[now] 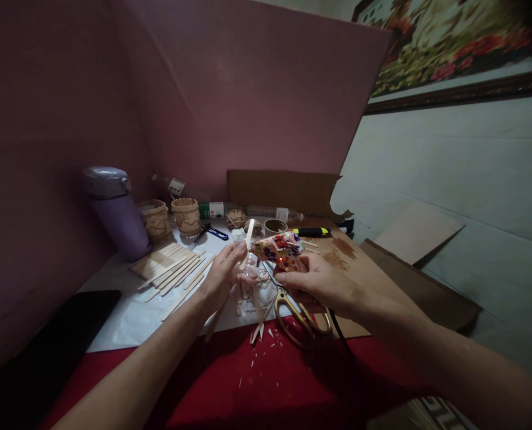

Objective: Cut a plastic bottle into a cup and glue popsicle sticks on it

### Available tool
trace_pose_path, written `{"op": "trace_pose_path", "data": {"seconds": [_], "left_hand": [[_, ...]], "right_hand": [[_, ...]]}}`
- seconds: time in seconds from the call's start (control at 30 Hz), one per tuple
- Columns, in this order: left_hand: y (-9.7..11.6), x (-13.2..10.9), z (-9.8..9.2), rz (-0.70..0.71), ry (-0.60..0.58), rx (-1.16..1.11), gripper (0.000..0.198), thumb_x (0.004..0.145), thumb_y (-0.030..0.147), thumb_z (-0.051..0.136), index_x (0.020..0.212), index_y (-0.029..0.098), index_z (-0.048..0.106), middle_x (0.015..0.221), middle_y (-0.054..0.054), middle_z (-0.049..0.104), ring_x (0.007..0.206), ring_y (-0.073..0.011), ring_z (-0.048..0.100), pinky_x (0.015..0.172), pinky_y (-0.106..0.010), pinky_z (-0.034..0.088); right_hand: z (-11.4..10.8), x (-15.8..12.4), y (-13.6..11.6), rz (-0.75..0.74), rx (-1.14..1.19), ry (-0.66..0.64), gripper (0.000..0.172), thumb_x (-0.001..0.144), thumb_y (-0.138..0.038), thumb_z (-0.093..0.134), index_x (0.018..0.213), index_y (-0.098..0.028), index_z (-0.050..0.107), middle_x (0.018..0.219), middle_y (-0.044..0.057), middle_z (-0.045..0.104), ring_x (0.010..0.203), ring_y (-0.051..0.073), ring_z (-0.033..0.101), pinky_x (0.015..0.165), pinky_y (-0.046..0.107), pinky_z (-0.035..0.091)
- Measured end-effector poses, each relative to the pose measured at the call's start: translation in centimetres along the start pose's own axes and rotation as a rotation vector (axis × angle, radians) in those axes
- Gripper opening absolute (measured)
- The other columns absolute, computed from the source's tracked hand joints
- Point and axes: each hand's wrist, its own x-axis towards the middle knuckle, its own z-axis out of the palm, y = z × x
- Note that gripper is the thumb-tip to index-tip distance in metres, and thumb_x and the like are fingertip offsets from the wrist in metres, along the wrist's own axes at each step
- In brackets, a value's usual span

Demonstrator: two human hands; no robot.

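Observation:
A floral-patterned glue gun (277, 248) is gripped in my right hand (311, 278), with a small red light glowing on its side and a dark cord trailing below. My left hand (228, 266) pinches a wooden craft stick (250, 234), which stands nearly upright. A clear plastic piece (250, 266), perhaps part of a bottle, is also within the left fingers; its full shape is hidden. The gun's tip points left, close to the stick, but I cannot tell if they touch. Beneath my right hand lie gold-handled scissors (288, 316).
Loose craft sticks (180, 275) lie on white paper at left, near two decorated wooden cups (186, 218) and a purple tumbler (120, 215). Behind are a tape roll (275, 226), a twine ball (236, 218) and a yellow-black cutter (313, 232). Cut stick bits (257, 333) litter the front.

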Motion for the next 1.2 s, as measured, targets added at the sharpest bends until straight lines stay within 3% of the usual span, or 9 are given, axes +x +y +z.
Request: {"op": "trace_pose_path", "data": {"seconds": [0.47,0.77,1.2], "left_hand": [[0.0,0.0,-0.1,-0.016,-0.019,0.025,0.046,0.075,0.046,0.077,0.103,0.013,0.064,0.087,-0.005,0.061,0.060,-0.0125,0.060,0.047,-0.023,0.050],[0.1,-0.1,0.0,-0.007,-0.041,0.062,0.043,0.076,0.047,0.075,0.102,0.014,0.062,0.089,-0.005,0.060,0.063,-0.0132,0.059,0.047,-0.023,0.052],[0.1,-0.1,0.1,-0.004,-0.035,0.079,0.051,0.072,0.050,0.077,0.105,0.013,0.062,0.090,-0.006,0.061,0.064,-0.0148,0.061,0.047,-0.025,0.053]], "right_hand": [[0.2,-0.3,-1.2,0.042,0.015,0.058,0.024,0.076,-0.026,0.063,0.065,-0.022,0.043,0.048,-0.008,0.039,0.041,0.007,0.033,0.041,0.022,0.027],[0.2,0.1,-0.6,-0.042,-0.008,0.063,0.024,0.078,-0.026,0.063,0.064,-0.022,0.044,0.050,-0.006,0.040,0.045,0.009,0.033,0.042,0.023,0.025],[-0.5,0.5,1.5,-0.031,0.033,0.072,0.024,0.080,-0.035,0.062,0.069,-0.023,0.045,0.056,-0.004,0.040,0.048,0.011,0.035,0.046,0.026,0.028]]}}
